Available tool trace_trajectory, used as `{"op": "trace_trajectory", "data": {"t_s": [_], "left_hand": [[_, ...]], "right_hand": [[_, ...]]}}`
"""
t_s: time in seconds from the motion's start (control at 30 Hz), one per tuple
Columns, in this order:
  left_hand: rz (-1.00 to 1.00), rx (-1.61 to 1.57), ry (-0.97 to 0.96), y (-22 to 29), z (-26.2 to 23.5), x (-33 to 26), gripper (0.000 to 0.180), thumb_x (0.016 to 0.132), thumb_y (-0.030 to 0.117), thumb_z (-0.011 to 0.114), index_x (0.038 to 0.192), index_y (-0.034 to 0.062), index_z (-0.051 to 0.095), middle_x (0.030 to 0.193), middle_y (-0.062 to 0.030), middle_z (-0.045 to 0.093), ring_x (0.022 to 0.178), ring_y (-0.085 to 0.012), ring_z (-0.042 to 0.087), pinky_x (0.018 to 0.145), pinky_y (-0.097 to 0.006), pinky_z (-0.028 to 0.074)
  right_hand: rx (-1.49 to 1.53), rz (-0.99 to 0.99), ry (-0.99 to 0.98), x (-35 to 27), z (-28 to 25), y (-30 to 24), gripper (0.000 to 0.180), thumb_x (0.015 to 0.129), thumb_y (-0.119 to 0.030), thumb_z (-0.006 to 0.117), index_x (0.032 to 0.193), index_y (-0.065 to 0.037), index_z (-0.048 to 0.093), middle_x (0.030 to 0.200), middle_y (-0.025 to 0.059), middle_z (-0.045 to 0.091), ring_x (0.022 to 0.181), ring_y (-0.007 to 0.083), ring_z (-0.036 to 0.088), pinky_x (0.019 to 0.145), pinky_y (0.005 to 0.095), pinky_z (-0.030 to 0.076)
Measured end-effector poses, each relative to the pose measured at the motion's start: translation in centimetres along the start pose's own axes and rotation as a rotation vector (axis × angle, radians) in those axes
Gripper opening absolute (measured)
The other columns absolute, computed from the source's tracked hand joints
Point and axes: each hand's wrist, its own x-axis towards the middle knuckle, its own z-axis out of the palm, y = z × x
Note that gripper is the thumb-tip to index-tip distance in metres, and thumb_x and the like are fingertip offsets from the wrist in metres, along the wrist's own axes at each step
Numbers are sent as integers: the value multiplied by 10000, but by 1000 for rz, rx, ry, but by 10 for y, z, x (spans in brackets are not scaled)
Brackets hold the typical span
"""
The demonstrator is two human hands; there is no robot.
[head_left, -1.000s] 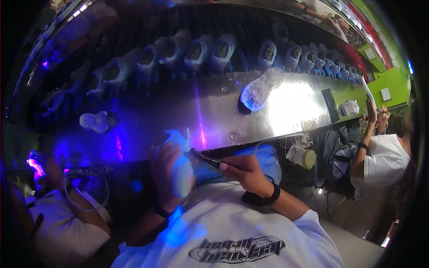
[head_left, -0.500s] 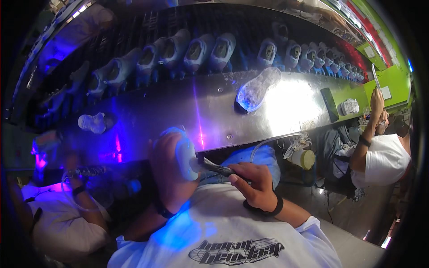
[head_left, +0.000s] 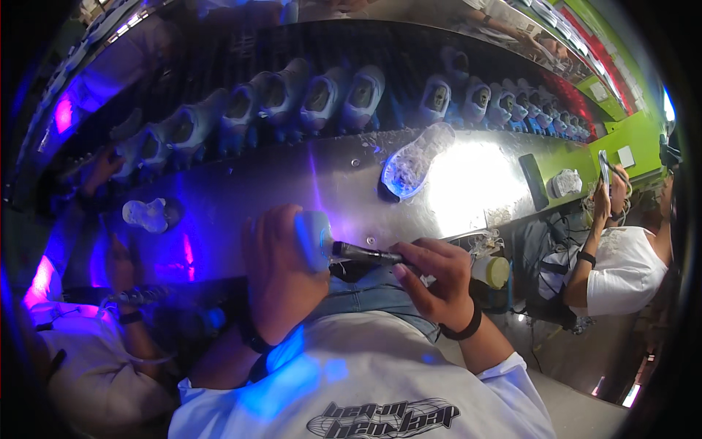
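Now the pale blue sole (head_left: 314,240) is showing a shorter, blockier outline than half a second ago, and the brush (head_left: 362,253) is lying more level. At left, a co-worker's hand (head_left: 107,165) is newly reaching to the shoes (head_left: 365,115). The left hand (head_left: 281,271) is gripping the sole near the bench's (head_left: 270,175) front edge, back upward; the right hand (head_left: 436,276) is pinching the brush, aiming leftward. Bristle contact isn't showing clearly.

A shiny silver metal bench (head_left: 256,175) carries a large whitish sole-shaped piece with a crumpled-looking top (head_left: 417,162) and a smaller white sole-shaped piece (head_left: 145,215). Behind, a long dark surface (head_left: 401,82) bears a row of pale low-cut shoes (head_left: 319,96).
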Motion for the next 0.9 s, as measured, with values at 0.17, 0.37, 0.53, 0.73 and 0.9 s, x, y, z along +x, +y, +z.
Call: {"op": "trace_trajectory", "data": {"t_s": [0.17,0.37,0.53,0.73,0.9], "left_hand": [[28,-73,-36,-19,-7,15,666,612,33,840,1226,28,582,1181,-195,622,1126,-417,606,1004,-501,478],[-26,-131,-117,-33,-20,31,640,638,77,861,1222,6,608,1159,-205,661,1083,-435,647,948,-482,534],[-97,-201,-235,-49,-23,42,534,650,122,890,1126,10,675,1102,-210,703,1030,-404,694,913,-454,560],[-112,-154,-372,-71,-26,45,483,669,134,893,1113,45,725,1168,-200,709,1099,-389,687,956,-451,549],[-130,-198,-364,-81,-33,38,764,685,154,923,1352,12,579,1318,-236,634,1250,-406,618,1058,-473,503]], "right_hand": [[260,43,-20,19,24,27,240,907,-72,743,1111,55,745,736,127,620,609,183,576,573,314,442],[392,30,33,26,63,43,240,917,-83,744,1116,52,747,761,138,650,641,189,597,607,317,462],[377,68,38,21,80,47,234,920,-92,744,1109,46,750,765,144,661,642,201,603,612,328,471],[253,83,67,4,95,58,235,909,-122,766,1078,40,751,741,149,648,614,240,607,597,356,480],[196,197,36,-8,94,54,237,936,-146,760,1074,47,752,762,151,666,638,232,622,612,349,484]]}}
